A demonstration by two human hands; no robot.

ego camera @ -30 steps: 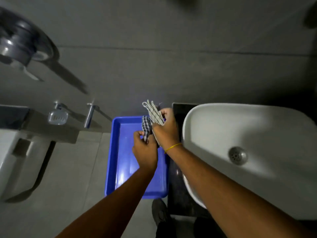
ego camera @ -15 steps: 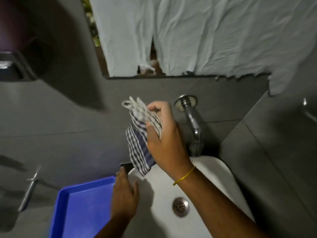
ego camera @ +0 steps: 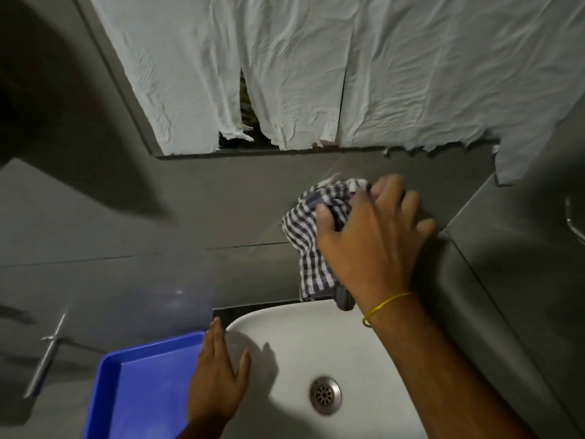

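Whereas the right hand (ego camera: 370,242) held the checked cloth (ego camera: 304,236) bunched in the air half a second ago, it now presses that cloth against the grey wall (ego camera: 190,217) above the sink (ego camera: 269,315), fingers spread flat over it and thumb lying on a fold. Most of the tap (ego camera: 344,301) is hidden beneath; only its spout end shows. The left hand (ego camera: 218,381) has stayed on the sink rim, fingers straight, holding nothing, just beside the blue tray (ego camera: 142,391). Wiping around the tap seems to have begun.
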